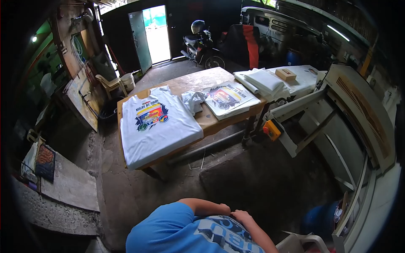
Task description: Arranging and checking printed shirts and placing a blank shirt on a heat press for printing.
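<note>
Seen from above through a wide fisheye view, a person in a blue shirt [164, 227] with a pale printed design is at the lower edge, bare forearms bent inward across the front of the body. The left hand [223, 208] and the right hand [241, 214] come together in front of the shirt, just beside each other. Both hands are small and dim here, with the fingers mostly turned out of sight, so I cannot tell whether they are spread, curled or gripping something, or whether they touch the shirt.

Beyond the hands, well apart from them, stands a long wooden table [190, 82]. On its near left end a white sleeveless shirt [168, 137] lies flat, its colourful printed emblem facing up. To the right of it is a crumpled white cloth [194, 101], then a neat stack of printed white pieces [230, 101] with a similar design. Farther right lies folded white material [263, 80], with a small tan box [285, 75] near it.

At the right a large beige machine [358, 114] stands with a slotted panel raised at a slant; an orange switch box [273, 130] with a red button is fixed to its frame. At the back, a motorcycle [194, 46] with a helmet [197, 26] on it is parked beside a bright open doorway [157, 36].
</note>
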A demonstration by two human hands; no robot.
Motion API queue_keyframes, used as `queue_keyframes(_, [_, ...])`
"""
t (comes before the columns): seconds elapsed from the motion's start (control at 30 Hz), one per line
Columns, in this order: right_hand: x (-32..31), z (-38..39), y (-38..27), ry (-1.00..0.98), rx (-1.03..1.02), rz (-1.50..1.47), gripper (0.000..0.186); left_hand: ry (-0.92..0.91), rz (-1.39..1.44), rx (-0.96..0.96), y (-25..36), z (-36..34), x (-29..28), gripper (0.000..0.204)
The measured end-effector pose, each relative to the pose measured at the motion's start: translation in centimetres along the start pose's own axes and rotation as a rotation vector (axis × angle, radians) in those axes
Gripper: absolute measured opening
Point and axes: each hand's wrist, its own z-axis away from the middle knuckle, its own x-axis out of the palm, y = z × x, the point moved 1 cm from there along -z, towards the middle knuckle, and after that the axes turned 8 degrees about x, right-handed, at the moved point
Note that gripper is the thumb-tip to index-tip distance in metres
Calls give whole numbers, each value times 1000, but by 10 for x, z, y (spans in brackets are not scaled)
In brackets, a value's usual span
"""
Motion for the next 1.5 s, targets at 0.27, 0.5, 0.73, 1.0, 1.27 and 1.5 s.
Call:
queue_keyframes(0.27, [82,-8,8,122,102,-320,35,244,1034,443,-121,220,69,24])
queue_keyframes(0.5, [45,51,-19,-1,69,-455,43,-65,1388,546,-134,286,66,42])
queue_keyframes(0.73, [42,73,-9,-144,-118,-1008,53,-429,1391,654,-119,283,53,61])
queue_keyframes(1.0, [16,90,-24,-154,92,-1489,45,-355,1294,825,-98,263,16,61])
queue_keyframes(1.27, [61,42,12,31,464,-842,42,-323,1155,655,-91,254,-25,57])
queue_keyframes(1.5, [70,42,33,124,438,-852,37,-286,1003,538,-88,231,-41,53])
